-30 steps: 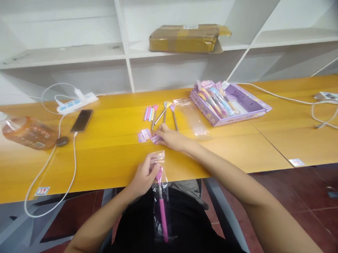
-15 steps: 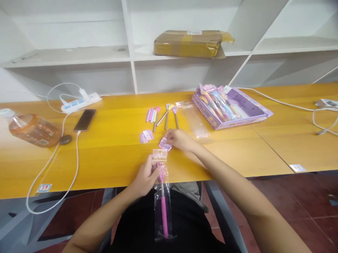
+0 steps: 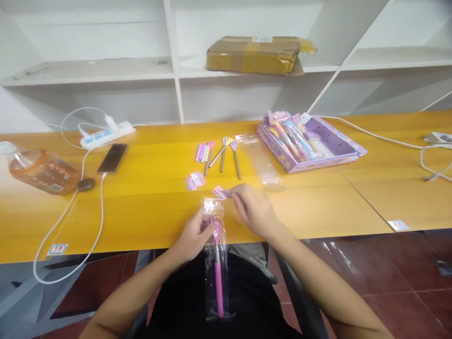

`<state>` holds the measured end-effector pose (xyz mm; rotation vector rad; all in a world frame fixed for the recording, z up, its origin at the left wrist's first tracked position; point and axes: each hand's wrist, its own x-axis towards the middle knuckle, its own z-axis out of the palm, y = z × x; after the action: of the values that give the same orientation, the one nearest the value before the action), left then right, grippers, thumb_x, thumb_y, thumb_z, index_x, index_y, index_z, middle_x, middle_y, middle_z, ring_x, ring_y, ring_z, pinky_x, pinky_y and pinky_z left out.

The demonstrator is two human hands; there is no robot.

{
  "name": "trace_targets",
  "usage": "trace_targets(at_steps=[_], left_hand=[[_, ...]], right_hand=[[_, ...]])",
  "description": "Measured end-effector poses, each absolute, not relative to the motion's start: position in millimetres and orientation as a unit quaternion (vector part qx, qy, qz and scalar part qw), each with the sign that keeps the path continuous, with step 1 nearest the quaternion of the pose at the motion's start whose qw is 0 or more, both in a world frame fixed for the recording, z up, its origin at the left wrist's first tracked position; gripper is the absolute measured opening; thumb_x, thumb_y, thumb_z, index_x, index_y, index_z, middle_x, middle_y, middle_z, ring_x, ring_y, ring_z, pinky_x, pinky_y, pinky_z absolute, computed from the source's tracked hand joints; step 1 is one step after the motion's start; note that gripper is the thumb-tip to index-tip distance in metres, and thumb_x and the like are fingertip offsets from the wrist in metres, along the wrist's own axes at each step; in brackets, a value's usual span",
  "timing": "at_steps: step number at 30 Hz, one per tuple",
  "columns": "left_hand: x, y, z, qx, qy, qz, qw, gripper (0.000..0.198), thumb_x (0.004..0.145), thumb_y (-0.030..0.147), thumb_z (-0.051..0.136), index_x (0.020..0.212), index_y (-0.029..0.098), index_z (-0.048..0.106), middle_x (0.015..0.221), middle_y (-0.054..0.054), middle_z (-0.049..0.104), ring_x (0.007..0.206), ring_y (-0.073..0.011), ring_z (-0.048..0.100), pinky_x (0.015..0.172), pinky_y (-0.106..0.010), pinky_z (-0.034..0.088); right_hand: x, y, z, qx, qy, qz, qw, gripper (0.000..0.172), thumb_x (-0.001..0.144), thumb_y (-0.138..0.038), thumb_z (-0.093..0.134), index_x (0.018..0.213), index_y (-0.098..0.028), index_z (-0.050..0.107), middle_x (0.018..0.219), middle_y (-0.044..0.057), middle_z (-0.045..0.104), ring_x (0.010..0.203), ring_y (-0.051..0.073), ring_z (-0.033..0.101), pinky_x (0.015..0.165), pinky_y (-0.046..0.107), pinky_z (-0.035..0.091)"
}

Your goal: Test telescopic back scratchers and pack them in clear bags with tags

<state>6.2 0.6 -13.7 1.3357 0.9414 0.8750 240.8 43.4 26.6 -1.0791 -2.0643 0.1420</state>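
My left hand (image 3: 193, 236) is closed on the upper part of a clear plastic bag (image 3: 212, 310). Inside the bag lies a pink back scratcher (image 3: 219, 284), claw end up near my thumb. Between the fingertips of my right hand (image 3: 256, 210) is a small printed card (image 3: 228, 194), seen nearly edge-on. Touching or just behind it, another pink and purple card (image 3: 219, 192) rests on the table. A small group of similar cards (image 3: 195, 181) lies to the left. Farther back are several metal-stemmed back scratchers (image 3: 236, 161) and short pastel handle tubes (image 3: 202, 152).
Flat clear bags (image 3: 263, 163) lie beside a purple display box (image 3: 337, 139) holding bagged scratchers. A phone (image 3: 113, 158), power strip (image 3: 108, 134), white cable (image 3: 103, 215) and drink bottle (image 3: 44, 170) are at the left. A taped carton (image 3: 251, 56) sits on the shelf.
My right hand has drawn back toward me and turned, with a card now sticking out of its fingertips. My left hand keeps its hold on the bag.
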Motion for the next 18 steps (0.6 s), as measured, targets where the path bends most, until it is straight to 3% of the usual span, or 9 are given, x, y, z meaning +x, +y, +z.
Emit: trace_targets(at_steps=[3, 7, 9, 12, 18], left_hand=[[7, 2, -13, 0.567, 0.384, 0.388, 0.616, 0.043, 0.106, 0.05, 0.068, 0.136, 0.019, 0.064, 0.114, -0.008, 0.076, 0.104, -0.0241, 0.072, 0.098, -0.036, 0.055], [5, 2, -13, 0.578, 0.381, 0.407, 0.596, 0.052, 0.104, 0.047, 0.071, 0.149, 0.022, 0.063, 0.128, -0.011, 0.074, 0.119, -0.0272, 0.07, 0.109, -0.04, 0.053], [4, 1, -15, 0.574, 0.391, 0.398, 0.6, 0.06, 0.104, 0.047, 0.07, 0.157, 0.022, 0.057, 0.113, -0.008, 0.075, 0.101, -0.0236, 0.071, 0.096, -0.036, 0.057], [3, -1, -16, 0.556, 0.398, 0.369, 0.629, 0.07, 0.104, 0.05, 0.068, 0.166, 0.023, 0.047, 0.088, 0.0, 0.068, 0.071, -0.016, 0.061, 0.073, -0.03, 0.054], [4, 0, -11, 0.522, 0.359, 0.363, 0.683, 0.088, 0.101, 0.053, 0.072, 0.174, 0.023, 0.031, 0.083, 0.003, 0.062, 0.062, -0.0118, 0.055, 0.062, -0.025, 0.047]], right_hand=[[235, 23, 22, -0.316, -0.883, 0.011, 0.346, 0.024, 0.114, -0.023, 0.055, 0.132, -0.024, 0.072, 0.119, 0.011, 0.081, 0.109, 0.025, 0.078, 0.092, 0.04, 0.063], [227, 21, 12, -0.303, -0.907, 0.002, 0.293, 0.038, 0.113, -0.018, 0.055, 0.148, -0.025, 0.067, 0.135, 0.013, 0.078, 0.119, 0.029, 0.077, 0.093, 0.044, 0.066], [225, 25, 7, -0.324, -0.899, -0.013, 0.294, 0.042, 0.113, -0.015, 0.053, 0.153, -0.023, 0.064, 0.138, 0.015, 0.077, 0.12, 0.029, 0.077, 0.095, 0.046, 0.067], [222, 31, 2, -0.357, -0.88, -0.036, 0.312, 0.042, 0.113, -0.016, 0.052, 0.153, -0.021, 0.065, 0.136, 0.017, 0.078, 0.118, 0.03, 0.078, 0.096, 0.046, 0.067], [216, 35, 7, -0.401, -0.847, 0.011, 0.35, 0.035, 0.115, -0.02, 0.051, 0.142, -0.023, 0.072, 0.136, 0.014, 0.079, 0.122, 0.028, 0.077, 0.103, 0.045, 0.064]])
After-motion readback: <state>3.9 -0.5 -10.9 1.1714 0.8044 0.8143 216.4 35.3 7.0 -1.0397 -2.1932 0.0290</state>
